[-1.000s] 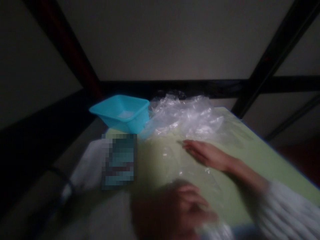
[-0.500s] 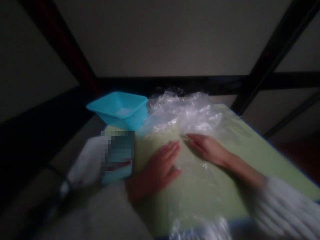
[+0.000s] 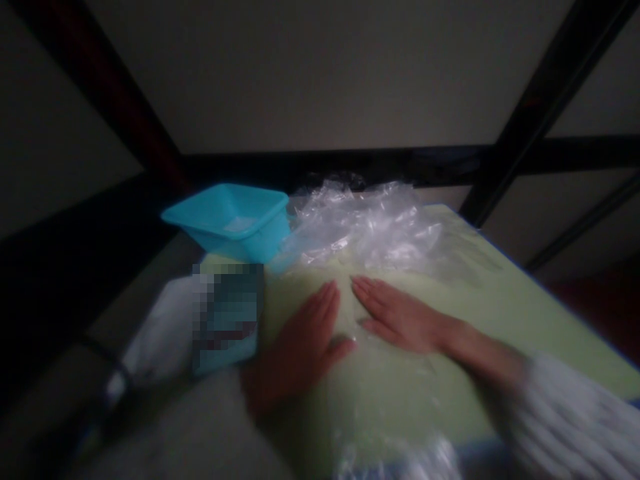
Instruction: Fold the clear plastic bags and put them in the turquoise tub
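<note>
Left hand (image 3: 303, 347) and right hand (image 3: 400, 317) both palm down, fingers straight and together, thumbs out; neither clenched, nothing gripped. Clear plastic film (image 3: 387, 390) lies on the pale green tabletop (image 3: 525, 320), between the hands and toward the wearer; right hand appears to rest on it, left thumb at its left side. Exact contact hard to tell, film is see-through and the view blurry.

Progress, as judged: the stretch near the hands lies mostly flat, so that part looks done. Near end is rumpled at the table's close edge; that bit looks left to flatten. Behind the fingertips sits a crumpled plastic heap (image 3: 380, 233), not spread out; whether it joins the flat film can't be told.

Around: turquoise basin (image 3: 273, 237) at the far left corner, something whitish (image 3: 240, 225) inside. Pixelated teal item (image 3: 233, 317) just left of the left hand, white bundle (image 3: 160, 330) beside it. In the way: heap blocks the space ahead, teal item crowds the left forearm; right side looks freer.
</note>
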`<state>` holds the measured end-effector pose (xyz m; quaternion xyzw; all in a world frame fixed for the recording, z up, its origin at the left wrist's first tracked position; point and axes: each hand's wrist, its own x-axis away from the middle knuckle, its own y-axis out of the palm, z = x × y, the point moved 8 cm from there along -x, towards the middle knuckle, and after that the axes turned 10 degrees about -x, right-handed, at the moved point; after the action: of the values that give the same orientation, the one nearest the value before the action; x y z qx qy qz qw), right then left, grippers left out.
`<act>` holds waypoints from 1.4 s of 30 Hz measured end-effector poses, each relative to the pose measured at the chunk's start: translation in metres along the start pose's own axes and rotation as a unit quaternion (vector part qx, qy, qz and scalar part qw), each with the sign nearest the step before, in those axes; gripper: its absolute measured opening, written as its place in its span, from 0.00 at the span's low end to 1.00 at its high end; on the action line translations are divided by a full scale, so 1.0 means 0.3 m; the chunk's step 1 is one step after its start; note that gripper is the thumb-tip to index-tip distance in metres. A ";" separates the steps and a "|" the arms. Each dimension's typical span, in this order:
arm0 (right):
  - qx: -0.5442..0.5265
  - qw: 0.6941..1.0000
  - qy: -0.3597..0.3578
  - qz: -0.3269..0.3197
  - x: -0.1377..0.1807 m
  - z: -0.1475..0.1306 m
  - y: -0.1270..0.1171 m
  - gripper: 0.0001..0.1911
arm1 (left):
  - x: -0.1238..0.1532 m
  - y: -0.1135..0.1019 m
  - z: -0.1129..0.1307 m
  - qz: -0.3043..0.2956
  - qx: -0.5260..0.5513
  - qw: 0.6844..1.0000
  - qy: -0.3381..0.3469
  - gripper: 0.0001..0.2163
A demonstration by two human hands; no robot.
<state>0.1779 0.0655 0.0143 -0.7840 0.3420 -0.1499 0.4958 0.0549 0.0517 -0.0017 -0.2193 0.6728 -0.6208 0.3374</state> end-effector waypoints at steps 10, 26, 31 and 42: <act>0.006 1.000 -0.009 -0.012 -0.003 0.020 -0.008 0.36 | -0.025 -0.003 -0.028 -0.027 0.006 0.999 -0.015 0.32; -0.057 0.996 -0.058 -0.025 0.001 0.048 -0.064 0.29 | -0.015 -0.089 0.110 -0.009 0.071 0.988 0.134 0.34; -0.063 0.996 -0.045 -0.048 -0.001 0.085 -0.024 0.28 | -0.017 -0.060 0.099 -0.044 0.066 0.989 0.128 0.33; -0.084 0.993 -0.063 -0.061 -0.015 0.060 -0.043 0.28 | -0.007 -0.128 0.179 -0.013 0.091 0.976 0.200 0.39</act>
<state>0.1900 0.0842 0.0176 -0.8503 0.2729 -0.1013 0.4384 0.0906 0.0111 0.0363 -0.0680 0.6646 -0.7148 0.2068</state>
